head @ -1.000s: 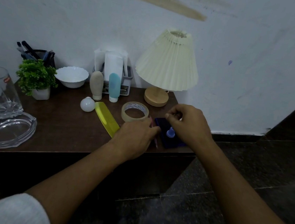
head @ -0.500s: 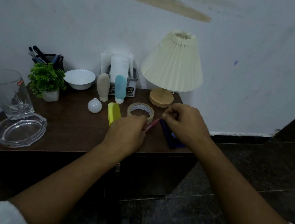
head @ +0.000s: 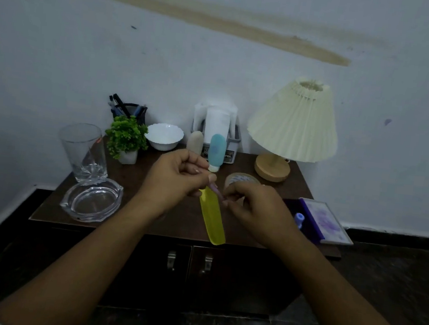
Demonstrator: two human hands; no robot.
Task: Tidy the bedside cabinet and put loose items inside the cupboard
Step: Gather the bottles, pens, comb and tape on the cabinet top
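Observation:
My left hand (head: 176,182) is closed around the top of a yellow comb (head: 212,221), which hangs down past the front edge of the brown cabinet top (head: 147,224). A thin pink pen (head: 215,189) runs between both hands: my left fingers pinch its upper end and my right hand (head: 253,209) pinches its lower end. A tape roll (head: 241,178) lies half hidden behind my right hand. An open dark blue case (head: 319,222) with a small blue bottle (head: 299,218) sits at the right edge. The two cupboard doors (head: 187,274) below are closed.
Along the back stand a pen holder (head: 128,111), a small plant (head: 126,136), a white bowl (head: 165,136), beige (head: 195,141) and blue (head: 217,149) bottles, an organiser (head: 217,128) and a lamp (head: 292,123). A glass tumbler (head: 83,152) and glass ashtray (head: 91,199) sit at the left.
My left hand has picked the comb and pen up off the top. My right hand has left the dark case and now grips the pen. The view has pulled back, showing the cupboard doors.

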